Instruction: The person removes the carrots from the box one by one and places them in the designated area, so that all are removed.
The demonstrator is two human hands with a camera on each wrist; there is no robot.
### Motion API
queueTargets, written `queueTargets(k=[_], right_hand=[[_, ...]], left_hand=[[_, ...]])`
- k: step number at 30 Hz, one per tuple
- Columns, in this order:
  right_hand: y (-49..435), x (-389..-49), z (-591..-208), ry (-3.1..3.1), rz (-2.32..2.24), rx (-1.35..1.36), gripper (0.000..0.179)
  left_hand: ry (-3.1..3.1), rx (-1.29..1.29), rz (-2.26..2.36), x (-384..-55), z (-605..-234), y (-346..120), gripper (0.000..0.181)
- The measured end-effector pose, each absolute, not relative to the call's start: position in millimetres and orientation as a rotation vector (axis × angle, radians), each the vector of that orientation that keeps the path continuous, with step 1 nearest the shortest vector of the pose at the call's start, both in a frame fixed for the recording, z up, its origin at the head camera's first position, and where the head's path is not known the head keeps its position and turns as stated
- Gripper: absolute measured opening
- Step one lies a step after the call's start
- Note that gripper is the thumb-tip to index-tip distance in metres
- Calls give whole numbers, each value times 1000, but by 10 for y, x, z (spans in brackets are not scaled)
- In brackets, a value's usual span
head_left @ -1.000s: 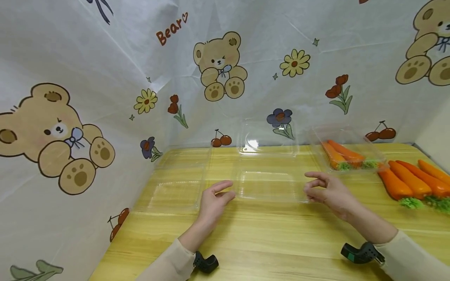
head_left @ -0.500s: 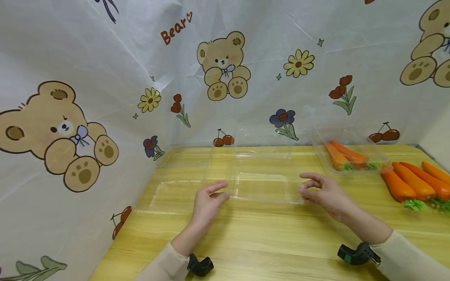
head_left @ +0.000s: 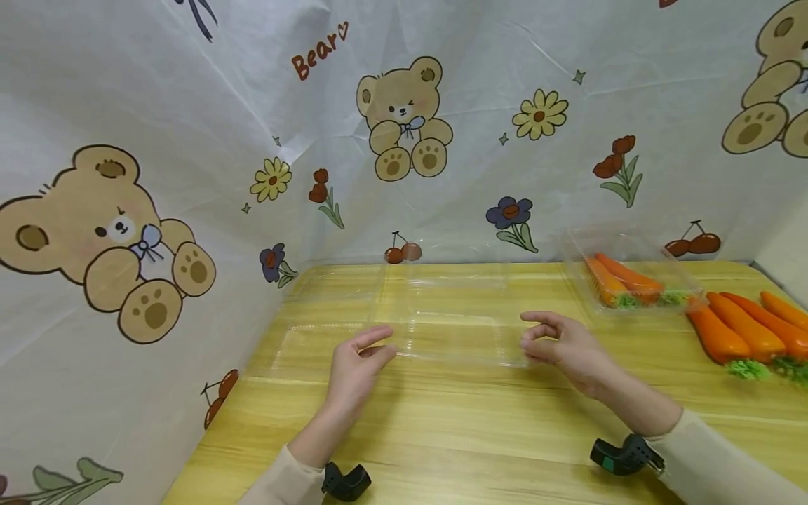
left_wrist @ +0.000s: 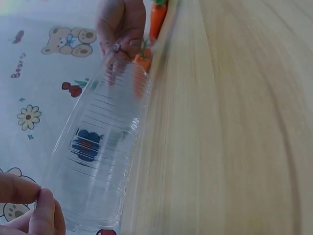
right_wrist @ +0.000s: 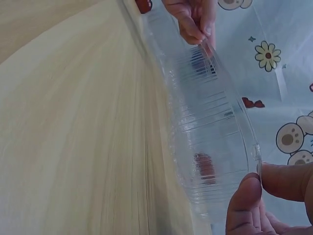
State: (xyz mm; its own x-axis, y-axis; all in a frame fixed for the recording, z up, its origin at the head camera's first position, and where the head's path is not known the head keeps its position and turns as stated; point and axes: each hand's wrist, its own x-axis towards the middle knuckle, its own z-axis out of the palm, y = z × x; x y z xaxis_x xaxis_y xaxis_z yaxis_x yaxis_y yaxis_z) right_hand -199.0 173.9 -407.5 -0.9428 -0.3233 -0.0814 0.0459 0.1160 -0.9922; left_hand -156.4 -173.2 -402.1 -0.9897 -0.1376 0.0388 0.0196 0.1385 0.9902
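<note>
A clear plastic clamshell box (head_left: 463, 335), its lid raised at the back, stands over the middle of the wooden table. My left hand (head_left: 353, 372) pinches its left front corner between thumb and fingers. At the right front corner, my right hand (head_left: 564, 351) pinches the rim in the same way. Both wrist views show the thin rim (right_wrist: 252, 142) between thumb and fingertips, and the ribbed wall (left_wrist: 102, 127) has nothing behind it but the printed cloth. The box appears to hold nothing.
Another clear box (head_left: 318, 347) lies at the left, close to the box in my hands. Back right, a clear box (head_left: 678, 284) contains orange carrots (head_left: 634, 277) with green tops. Several loose carrots (head_left: 741, 330) lie right of it. Bear-printed cloth (head_left: 467, 196) walls the table's back and left.
Both hands have shifted left with the clear box between them, bringing it closer to the left box. The carrots and the other boxes have stayed in place.
</note>
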Motion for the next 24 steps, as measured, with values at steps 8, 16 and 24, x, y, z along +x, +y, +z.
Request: queueTargets(k=[8,16,24], right_hand=[[1566,-1997,-4073,2115,-1888,-272,69],[1438,-1975,-4064,2107,-1893,-299,68],[1326,-1978,-4122,2133,-1877,-265,66]], left_hand=[[-2277,160,-1990,-1513,-3991,-1896,35],[-2314,171,-1926,-1484,-3956,-2029,32],[-2434,185,-1798,-1416,-3917,-2132,30]])
